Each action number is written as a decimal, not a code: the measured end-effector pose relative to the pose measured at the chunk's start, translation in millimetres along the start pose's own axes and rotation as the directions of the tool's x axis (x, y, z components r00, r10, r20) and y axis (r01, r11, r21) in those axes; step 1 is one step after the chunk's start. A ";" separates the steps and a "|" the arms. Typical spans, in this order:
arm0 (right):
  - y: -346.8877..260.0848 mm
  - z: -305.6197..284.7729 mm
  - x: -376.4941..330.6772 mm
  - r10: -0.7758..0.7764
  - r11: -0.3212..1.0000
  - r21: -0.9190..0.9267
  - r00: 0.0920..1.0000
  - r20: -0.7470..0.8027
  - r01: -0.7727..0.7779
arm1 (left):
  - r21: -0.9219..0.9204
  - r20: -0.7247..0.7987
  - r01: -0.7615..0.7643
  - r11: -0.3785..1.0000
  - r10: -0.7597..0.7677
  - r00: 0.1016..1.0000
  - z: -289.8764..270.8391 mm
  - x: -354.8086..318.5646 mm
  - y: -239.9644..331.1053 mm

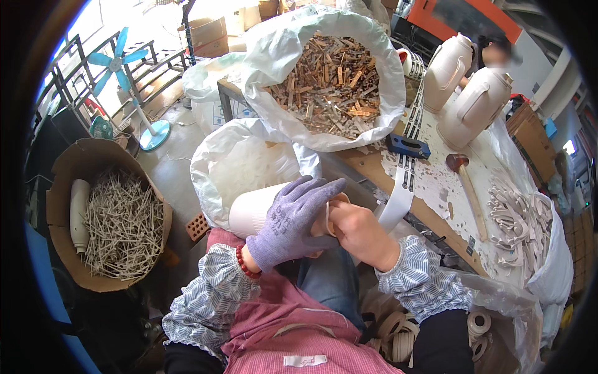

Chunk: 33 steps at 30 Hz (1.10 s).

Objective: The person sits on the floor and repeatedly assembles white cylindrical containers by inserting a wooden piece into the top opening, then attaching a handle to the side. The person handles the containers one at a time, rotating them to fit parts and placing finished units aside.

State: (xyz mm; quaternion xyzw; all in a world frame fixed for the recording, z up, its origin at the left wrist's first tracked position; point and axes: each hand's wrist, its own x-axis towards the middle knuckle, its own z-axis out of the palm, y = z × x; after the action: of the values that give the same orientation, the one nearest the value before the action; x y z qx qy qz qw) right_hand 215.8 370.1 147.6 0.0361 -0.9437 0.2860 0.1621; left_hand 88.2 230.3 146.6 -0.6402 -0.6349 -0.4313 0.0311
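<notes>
Currently left hand (pixel 296 218), in a lavender knit glove, lies over a cream ribbed plastic cylinder (pixel 249 215), fingers a bit spread and wrapped on its upper side, so it's holding it. Cylinder is on its side above the lap, ribbed end to the left, other end toward the right hand (pixel 361 232). Right hand is bare, fingers curled in narrow against a cream loop-shaped edge (pixel 328 219) at that end; cannot tell what they pinch, the inner side is hidden. Red bead bracelet (pixel 247 265) on left wrist, grey-and-white patterned sleeves on both forearms, pink apron (pixel 293 343) below.

Just beyond the cylinder: open white plastic bag (pixel 208 159). Beyond that, bigger white sack (pixel 265 53) full of brown and orange-tan small strips (pixel 330 81). Small red-brown brick with holes (pixel 197 228) left of the cylinder. Far left: brown cardboard box (pixel 60 234) with a heap of thin cream sticks (pixel 128 227) and a cream bottle-shaped piece (pixel 79 215) inside; light-blue fan (pixel 117 64) stands behind.

Right side: worn white-topped workbench (pixel 439 181) with wooden-handled hammer (pixel 471 196), dark blue block-shaped tool (pixel 408 146), two cream flask bodies with handles (pixel 476 106) upright-ish, heap of pale curved straps (pixel 514 230). Another person (pixel 498 53) shows behind the flasks, partly hidden
</notes>
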 end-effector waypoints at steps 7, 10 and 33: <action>0.4 -27.0 -1.3 -0.095 0.961 0.274 0.973 0.212 0.034 | 0.009 0.004 -0.024 1.000 0.024 1.000 -2.8 -8.3 -3.8; 1.7 -23.3 -8.3 0.127 0.760 0.621 0.981 0.144 -0.190 | 0.003 -0.019 -0.018 1.000 0.018 1.000 -7.2 -10.8 -3.2; -32.6 10.1 -8.9 -0.142 0.971 -0.220 0.968 -0.206 0.095 | 0.071 0.022 -0.105 0.992 0.103 0.994 -19.1 -13.9 6.7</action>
State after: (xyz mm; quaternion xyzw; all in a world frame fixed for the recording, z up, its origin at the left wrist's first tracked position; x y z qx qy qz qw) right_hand 226.5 337.1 154.0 0.0435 -0.9407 0.1777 0.2856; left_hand 86.5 206.8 153.7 -0.6748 -0.6161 -0.4000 0.0708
